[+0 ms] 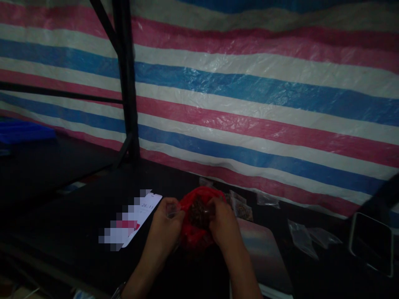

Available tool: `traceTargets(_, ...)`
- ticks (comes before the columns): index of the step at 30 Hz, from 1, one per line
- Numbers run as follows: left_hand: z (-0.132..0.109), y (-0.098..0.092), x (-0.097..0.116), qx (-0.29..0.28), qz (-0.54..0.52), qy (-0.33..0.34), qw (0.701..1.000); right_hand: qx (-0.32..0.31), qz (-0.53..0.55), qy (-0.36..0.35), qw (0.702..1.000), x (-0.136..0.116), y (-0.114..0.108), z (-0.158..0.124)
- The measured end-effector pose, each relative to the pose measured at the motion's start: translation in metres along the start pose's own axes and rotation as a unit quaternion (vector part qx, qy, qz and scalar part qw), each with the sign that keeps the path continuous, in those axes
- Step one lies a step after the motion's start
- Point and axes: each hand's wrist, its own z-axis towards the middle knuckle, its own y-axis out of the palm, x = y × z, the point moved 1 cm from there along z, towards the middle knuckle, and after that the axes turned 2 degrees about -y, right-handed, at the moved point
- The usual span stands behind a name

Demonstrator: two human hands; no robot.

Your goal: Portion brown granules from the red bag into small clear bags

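Observation:
A red plastic bag [195, 241] stands with its mouth spread on the black table, and dark brown bits [197, 214] show inside it. At its left edge my left hand [166, 222] is closed, its fingers pinching a small clear plastic bag [172, 211]. My right hand [223, 222] reaches over the right rim, fingers curled at the dark bits. What those fingers hold, if anything, is too dim to make out. Beyond my right hand lie small clear packets [243, 209] with brownish contents.
A lit phone [140, 220], partly pixelated, lies left. A flat, shiny silvery panel [260, 245] is right of the red bag. Clear plastic bags [302, 238] and a dark-screened device [370, 245] lie farther right. A black frame post [126, 83] stands before the striped sheet [249, 95].

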Motion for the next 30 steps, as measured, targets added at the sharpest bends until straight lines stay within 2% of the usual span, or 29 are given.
traceTargets(7, -0.009, 0.003, 0.004, -0.017, -0.062, -0.043, 0.997, -0.034, 0.053, -0.003, 0.998, 0.006, 0.005, -0.003)
traceTargets(12, -0.012, 0.004, 0.003, -0.024, -0.076, -0.038, 0.996, -0.050, 0.097, -0.008, 0.994, 0.010, 0.005, -0.005)
traceTargets(18, -0.013, 0.001, -0.001, -0.025, -0.038, 0.027, 0.999, -0.079, 0.177, -0.008, 0.981, 0.011, 0.007, -0.007)
traceTargets(22, -0.012, -0.002, -0.002, -0.057, 0.006, 0.088, 0.994, -0.077, 0.229, 0.002, 0.970, 0.014, 0.002, -0.006)
traceTargets(25, -0.013, -0.004, -0.003, -0.078, 0.049, 0.110, 0.990, -0.072, 0.270, 0.003, 0.960, 0.014, -0.006, -0.006)
traceTargets(30, -0.016, -0.006, -0.005, -0.109, 0.099, 0.116, 0.982, -0.076, 0.329, -0.027, 0.941, -0.007, -0.019, -0.015)
